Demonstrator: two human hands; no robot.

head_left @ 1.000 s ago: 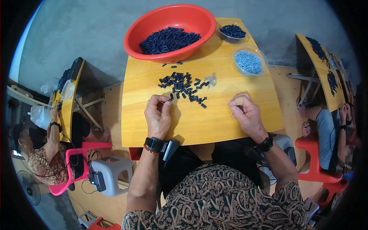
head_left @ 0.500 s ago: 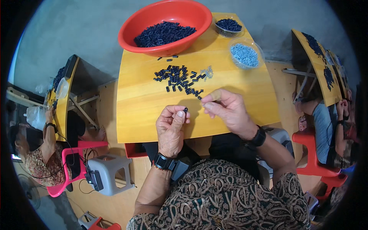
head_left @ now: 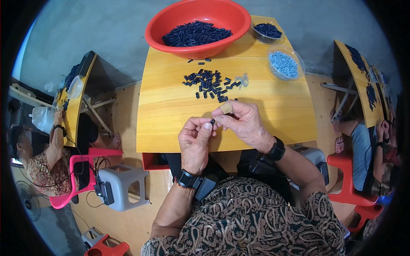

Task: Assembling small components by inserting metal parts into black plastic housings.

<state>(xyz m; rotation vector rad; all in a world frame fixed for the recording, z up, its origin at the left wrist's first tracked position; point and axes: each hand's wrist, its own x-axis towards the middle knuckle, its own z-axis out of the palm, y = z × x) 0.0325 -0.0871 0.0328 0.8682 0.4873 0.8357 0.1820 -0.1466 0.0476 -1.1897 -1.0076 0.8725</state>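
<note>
Between thumb and index finger, my left hand (head_left: 195, 138) grips a small black tube-shaped piece (head_left: 212, 121) just above the table's near edge. My right hand (head_left: 243, 123) meets it from the right, thumb and index finger pinched against the piece's end. Whatever those right fingertips hold is too small to make out. A tan strip wraps the right index finger. Beyond my hands lies a loose pile of similar black pieces (head_left: 207, 83) on the yellow table (head_left: 171, 123). At its right side is a little heap of thin silvery pins (head_left: 243, 80).
A red basin (head_left: 198, 52) full of black pieces stands at the far edge. Right of it are a clear tub of black pieces (head_left: 267, 30) and a clear tub of light-blue pins (head_left: 284, 65). Other people sit at tables left and right. A grey stool (head_left: 124, 187) stands at lower left.
My right hand has moved left and down from beside the pile, bringing its fingertips to the black piece in my left hand. The whole view has shifted slightly.
</note>
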